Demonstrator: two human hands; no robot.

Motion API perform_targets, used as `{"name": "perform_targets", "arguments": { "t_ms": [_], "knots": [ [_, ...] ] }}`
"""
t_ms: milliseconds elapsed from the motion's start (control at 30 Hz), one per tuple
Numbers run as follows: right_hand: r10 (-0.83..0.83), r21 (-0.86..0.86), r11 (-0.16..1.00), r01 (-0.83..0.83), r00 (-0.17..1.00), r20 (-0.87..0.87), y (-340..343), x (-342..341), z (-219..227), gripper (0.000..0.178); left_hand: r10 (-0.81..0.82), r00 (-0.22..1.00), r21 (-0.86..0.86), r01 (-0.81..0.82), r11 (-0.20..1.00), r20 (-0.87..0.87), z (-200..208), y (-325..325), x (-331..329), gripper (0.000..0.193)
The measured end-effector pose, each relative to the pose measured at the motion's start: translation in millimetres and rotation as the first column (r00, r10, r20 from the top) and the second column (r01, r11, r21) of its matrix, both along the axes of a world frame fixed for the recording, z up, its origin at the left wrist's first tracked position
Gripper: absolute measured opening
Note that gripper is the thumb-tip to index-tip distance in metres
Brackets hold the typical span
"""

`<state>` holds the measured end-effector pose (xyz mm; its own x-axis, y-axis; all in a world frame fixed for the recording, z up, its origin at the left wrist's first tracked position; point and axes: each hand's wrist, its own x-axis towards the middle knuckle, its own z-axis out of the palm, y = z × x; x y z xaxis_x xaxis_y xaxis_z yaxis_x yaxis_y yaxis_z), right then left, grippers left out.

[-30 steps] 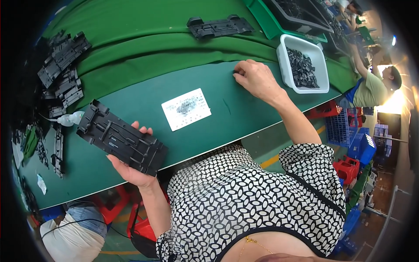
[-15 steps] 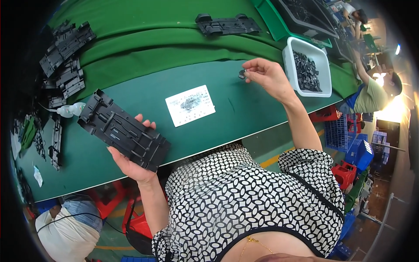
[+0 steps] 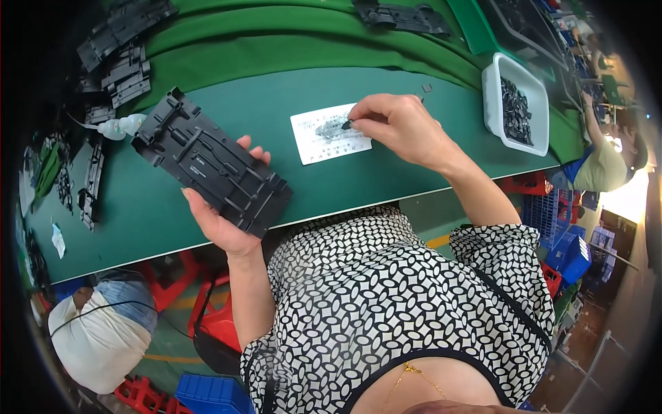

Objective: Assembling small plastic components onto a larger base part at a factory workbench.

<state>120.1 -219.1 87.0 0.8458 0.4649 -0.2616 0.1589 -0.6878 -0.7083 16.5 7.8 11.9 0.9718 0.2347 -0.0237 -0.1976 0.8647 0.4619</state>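
Head view, near to far. Left hand (image 3: 224, 214) at 9 o'clock grips a black ribbed plastic panel (image 3: 210, 169) from beneath, fingers wrapped round its near end; the far end overhangs unsupported, so a slack grip could tip it onto the green desk (image 3: 386, 172). Right hand (image 3: 400, 127) at 1 o'clock pinches a small black part (image 3: 346, 125) over the white card (image 3: 329, 133); the part could slip out. White bin (image 3: 516, 103) of like parts sits at 2 o'clock.
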Motion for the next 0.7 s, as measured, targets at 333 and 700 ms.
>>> {"name": "perform_targets", "arguments": {
  "t_ms": [333, 700],
  "knots": [
    [0.204, -0.208, 0.968, -0.141, 0.922, 0.328, 11.8, 12.1, -16.4, 0.017, -0.005, 1.000, -0.008, 0.005, 1.000, -0.002, -0.9, 2.9, -1.9, 0.070],
    [0.153, -0.147, 0.982, -0.116, 0.951, 0.268, 15.3, 9.4, -14.1, 0.017, 0.014, 1.000, 0.028, -0.015, 1.000, 0.013, 1.3, 1.1, 0.1, 0.063]
  ]
}}
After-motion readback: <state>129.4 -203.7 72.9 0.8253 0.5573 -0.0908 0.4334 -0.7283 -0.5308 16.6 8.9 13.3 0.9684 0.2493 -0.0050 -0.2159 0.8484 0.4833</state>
